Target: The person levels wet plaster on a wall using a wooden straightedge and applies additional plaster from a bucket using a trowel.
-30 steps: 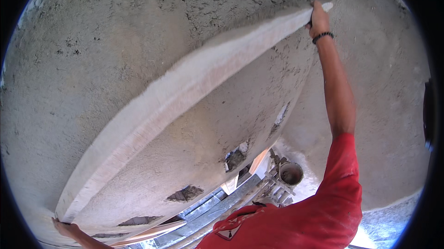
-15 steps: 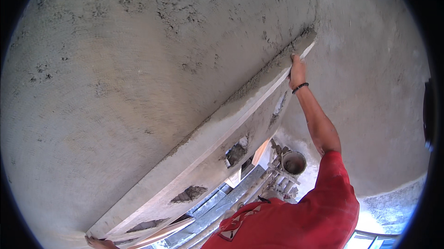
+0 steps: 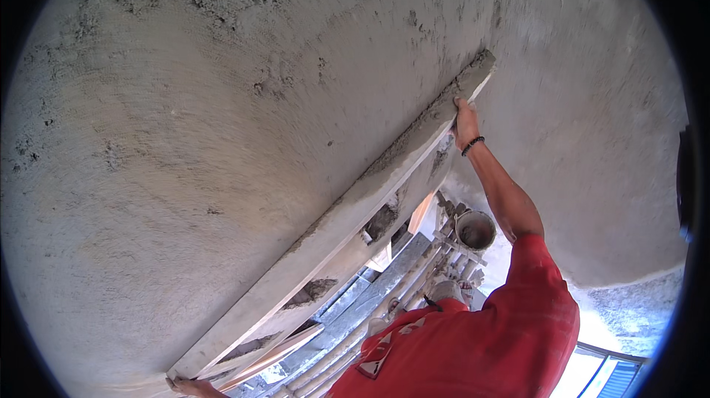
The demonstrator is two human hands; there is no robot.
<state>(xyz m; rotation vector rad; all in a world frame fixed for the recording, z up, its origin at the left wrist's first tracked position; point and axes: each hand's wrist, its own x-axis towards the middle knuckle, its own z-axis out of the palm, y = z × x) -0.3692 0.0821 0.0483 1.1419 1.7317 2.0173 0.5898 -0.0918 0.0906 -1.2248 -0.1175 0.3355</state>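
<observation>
A long, pale straightedge board (image 3: 333,231) lies slantwise against a grey plastered surface (image 3: 222,146), from lower left to upper right. Wet mortar clings along its upper edge, and its lower side has several rough, mortar-smeared openings. Near the board's upper right end, my right hand (image 3: 466,126) is closed around the lower edge; a dark beaded bracelet circles that wrist. At the opposite end, low in the picture, my left hand (image 3: 190,386) grips the board's tip. Most of my left forearm is hidden behind my red shirt or outside the picture.
Below the board, a mortar-stained bucket (image 3: 475,230) stands beside wooden poles and planks (image 3: 399,280). Another plastered surface (image 3: 584,139) meets the first at a corner on the right. A bright window (image 3: 610,376) shows at the lower right.
The view has shifted slightly. Against the marks in the plaster, the board has moved a little down and to the right, with both hands still gripping it.
</observation>
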